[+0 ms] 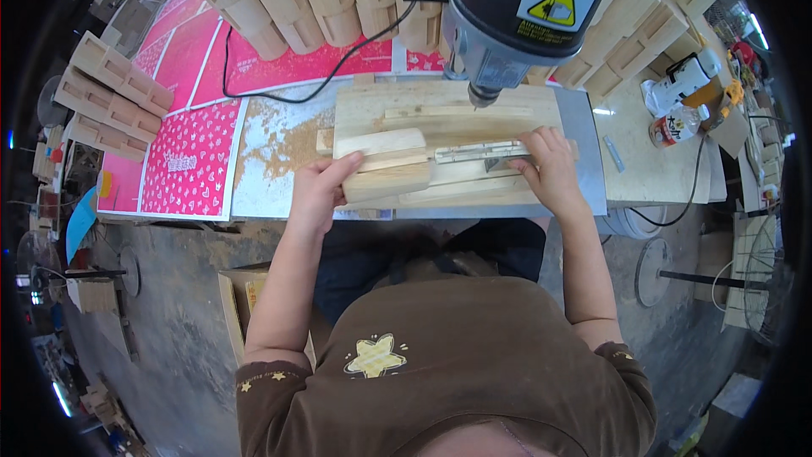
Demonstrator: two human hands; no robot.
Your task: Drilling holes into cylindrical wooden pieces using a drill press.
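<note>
My left hand [326, 186] is closed on the left end of a pale wooden block [389, 179] with rounded corners, thumb on top and fingers partly hidden beneath. My right hand [551, 171] grips the right end of a narrow, light slotted strip [478, 152], with a small grey metal piece [506, 162] beside the thumb. The strip meets the right side of the block. Both lie over a wooden board [364, 110] on the bench. Just beyond them hangs the chuck [485, 95] of a dark drill press [516, 8]; whether it holds a bit I cannot tell.
Stacked wooden pieces [288, 0] stand at the back, with more stacks at left [114, 97] and right [643, 25]. A black cable [296, 100] crosses the pink printed sheet [190, 156]. On the right are a plastic bottle [677, 127] and a small blue tube [613, 154].
</note>
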